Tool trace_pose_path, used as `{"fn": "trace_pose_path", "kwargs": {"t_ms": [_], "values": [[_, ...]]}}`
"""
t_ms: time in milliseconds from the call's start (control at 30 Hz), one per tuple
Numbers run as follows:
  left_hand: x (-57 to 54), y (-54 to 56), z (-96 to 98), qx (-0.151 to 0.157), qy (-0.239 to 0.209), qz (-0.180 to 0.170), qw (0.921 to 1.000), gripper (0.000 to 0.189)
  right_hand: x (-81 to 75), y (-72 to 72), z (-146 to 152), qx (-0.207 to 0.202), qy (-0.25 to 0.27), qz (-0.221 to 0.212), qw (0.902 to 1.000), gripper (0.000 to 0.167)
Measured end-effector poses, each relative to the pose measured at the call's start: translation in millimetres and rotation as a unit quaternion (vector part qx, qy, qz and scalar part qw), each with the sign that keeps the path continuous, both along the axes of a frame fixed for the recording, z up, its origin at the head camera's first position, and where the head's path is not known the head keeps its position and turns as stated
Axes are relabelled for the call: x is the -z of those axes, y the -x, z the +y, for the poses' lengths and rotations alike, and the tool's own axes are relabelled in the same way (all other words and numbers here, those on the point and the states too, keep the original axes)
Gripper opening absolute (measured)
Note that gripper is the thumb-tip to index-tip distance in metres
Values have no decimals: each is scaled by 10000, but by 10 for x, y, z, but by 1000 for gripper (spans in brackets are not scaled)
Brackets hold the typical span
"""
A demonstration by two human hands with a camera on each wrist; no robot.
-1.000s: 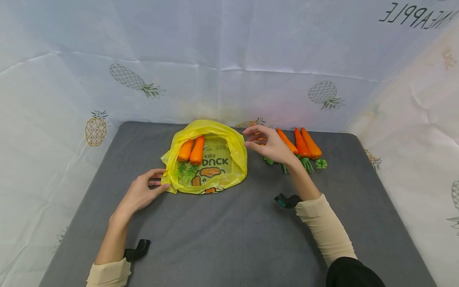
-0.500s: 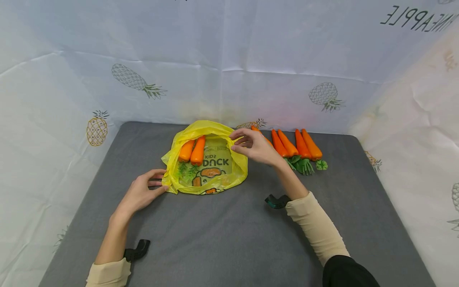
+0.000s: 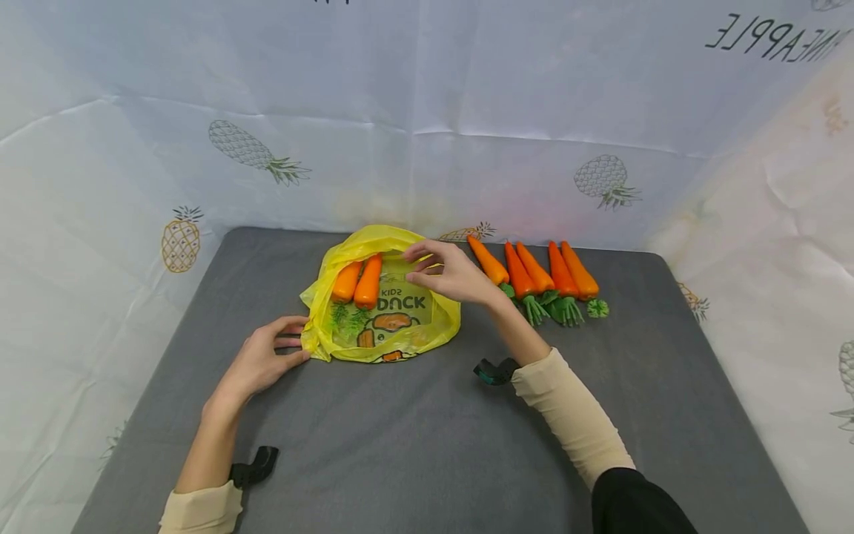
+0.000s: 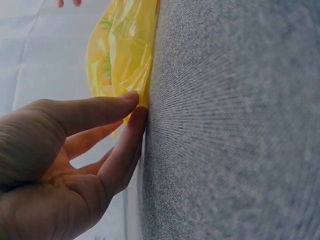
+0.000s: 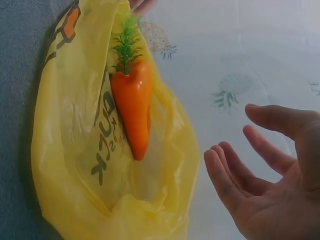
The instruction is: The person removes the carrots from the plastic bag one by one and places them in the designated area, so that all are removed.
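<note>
A yellow plastic bag (image 3: 443, 326) lies with its mouth open at the back of the table, a duck print inside it. Within are two orange carrots (image 3: 368, 283) with feathery green tops. My left hand (image 3: 263, 363) pinches the bag's left edge between thumb and fingers; the left wrist view shows that hand (image 4: 60, 155) at the bag's bunched corner (image 4: 132, 75). Over the bag's right side hovers my right hand (image 3: 450, 274), its fingers loosely bent and apart. Nothing is in that hand (image 5: 272, 170) in the right wrist view, where one bagged carrot (image 5: 134, 102) shows clearly.
To the right of the bag, several carrots (image 3: 520, 271) with green tops lie in a row on the grey tabletop (image 3: 400, 445). A white cloth (image 3: 414, 178) printed with pineapples hangs behind the table and at its sides.
My right hand has moved left, from beside the loose carrots to above the bag's right side, uncovering the leftmost loose carrots. The left hand and bag have hardly moved.
</note>
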State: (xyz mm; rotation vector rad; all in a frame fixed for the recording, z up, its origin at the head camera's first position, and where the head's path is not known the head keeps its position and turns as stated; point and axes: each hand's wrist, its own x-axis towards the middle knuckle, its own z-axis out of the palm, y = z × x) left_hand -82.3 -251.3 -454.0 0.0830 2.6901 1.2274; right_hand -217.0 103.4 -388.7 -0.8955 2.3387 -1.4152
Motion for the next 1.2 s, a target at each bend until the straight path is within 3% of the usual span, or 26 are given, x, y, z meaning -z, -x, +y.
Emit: {"fn": "trace_pose_path", "kwargs": {"t_ms": [367,733,1200], "values": [[-9,0,24,-28,60,-39,10000,62,224,96,-264,-408,-99,-73,9991,34],[-19,7,36,-92,97,-30,9999,62,415,195,-571,-547,-645,-188,9962,39],[-25,-7,54,-148,162,-25,9998,60,611,152,-779,-645,-969,79,9932,52]]}}
